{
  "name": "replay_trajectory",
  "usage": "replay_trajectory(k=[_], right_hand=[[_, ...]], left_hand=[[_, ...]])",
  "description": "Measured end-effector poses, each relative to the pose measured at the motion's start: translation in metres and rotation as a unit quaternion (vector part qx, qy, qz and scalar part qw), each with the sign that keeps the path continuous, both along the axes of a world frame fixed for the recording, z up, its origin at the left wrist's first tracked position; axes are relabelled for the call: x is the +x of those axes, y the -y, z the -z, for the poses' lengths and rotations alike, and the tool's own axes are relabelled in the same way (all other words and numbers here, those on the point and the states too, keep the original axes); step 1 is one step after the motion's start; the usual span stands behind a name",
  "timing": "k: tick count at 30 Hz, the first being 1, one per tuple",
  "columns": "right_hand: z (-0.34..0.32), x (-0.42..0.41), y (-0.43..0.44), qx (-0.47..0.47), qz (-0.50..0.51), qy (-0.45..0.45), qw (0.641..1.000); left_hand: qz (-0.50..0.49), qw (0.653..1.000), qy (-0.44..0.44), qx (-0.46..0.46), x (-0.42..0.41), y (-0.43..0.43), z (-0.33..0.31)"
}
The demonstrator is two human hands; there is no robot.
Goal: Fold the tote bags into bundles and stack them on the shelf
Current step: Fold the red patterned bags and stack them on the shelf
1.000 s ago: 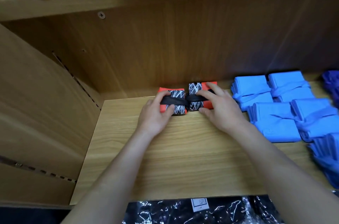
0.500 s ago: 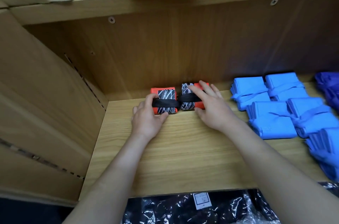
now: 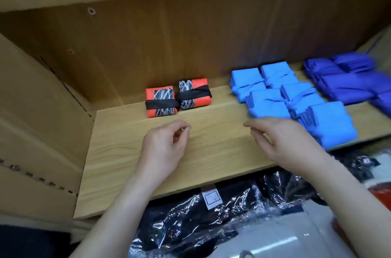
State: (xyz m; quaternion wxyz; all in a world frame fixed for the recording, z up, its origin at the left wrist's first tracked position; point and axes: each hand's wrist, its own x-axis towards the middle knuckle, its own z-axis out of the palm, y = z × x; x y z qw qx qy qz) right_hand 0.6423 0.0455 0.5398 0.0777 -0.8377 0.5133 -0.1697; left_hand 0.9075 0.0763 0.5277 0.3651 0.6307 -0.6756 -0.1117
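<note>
I see the left hand [image 3: 167, 145] loosely curled, right hand [image 3: 289, 141] relaxed, both empty over the shelf [image 3: 118, 162]; red bundles [image 3: 160, 102] touching at twelve o'clock; blue bundles [image 3: 266, 103] at two.

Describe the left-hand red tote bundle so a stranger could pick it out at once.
Start at the wooden shelf, whose right half holds blue bundles. Left of them, near the back, sits a pair bound with black straps. The left red bundle lies nearer the side wall and slightly forward of its twin.

left hand [image 3: 163, 145] + right hand [image 3: 284, 141] | off the red bundles [image 3: 161, 101] | drawn back toward shelf [image 3: 213, 158] front
</note>
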Motion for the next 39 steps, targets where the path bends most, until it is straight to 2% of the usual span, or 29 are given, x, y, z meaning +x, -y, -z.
replay_trajectory(k=[7, 11, 14, 17, 22, 24, 30, 34, 39], right_hand=[[0.022, -0.116, -0.077, 0.008, 0.074, -0.073, 0.995], [0.041, -0.196, -0.131, 0.056, 0.174, -0.070, 0.981], [0.057, -0.263, -0.180, 0.100, 0.260, -0.071, 0.958], [0.076, -0.332, -0.231, 0.148, 0.370, -0.007, 0.917], [0.119, -0.437, -0.312, 0.174, 0.531, 0.151, 0.815], [0.131, -0.468, -0.339, 0.171, 0.579, 0.211, 0.769], [0.157, -0.543, -0.368, 0.145, 0.683, 0.300, 0.650], [0.183, -0.581, -0.350, 0.141, 0.707, 0.321, 0.613], [0.236, -0.636, -0.303, 0.157, 0.716, 0.301, 0.610]], left_hand=[[0.180, 0.980, 0.078, 0.019, -0.076, -0.033, 0.024], [0.257, 0.952, 0.167, -0.002, -0.144, -0.055, 0.042], [0.300, 0.930, 0.209, 0.031, -0.206, -0.073, 0.064], [0.314, 0.910, 0.257, 0.082, -0.272, -0.089, 0.093], [0.360, 0.874, 0.270, 0.182, -0.383, -0.104, 0.139], [0.379, 0.862, 0.263, 0.211, -0.425, -0.106, 0.149], [0.427, 0.847, 0.210, 0.238, -0.541, -0.080, 0.171], [0.428, 0.838, 0.162, 0.296, -0.627, -0.051, 0.197], [0.443, 0.808, 0.136, 0.363, -0.750, -0.012, 0.257]])
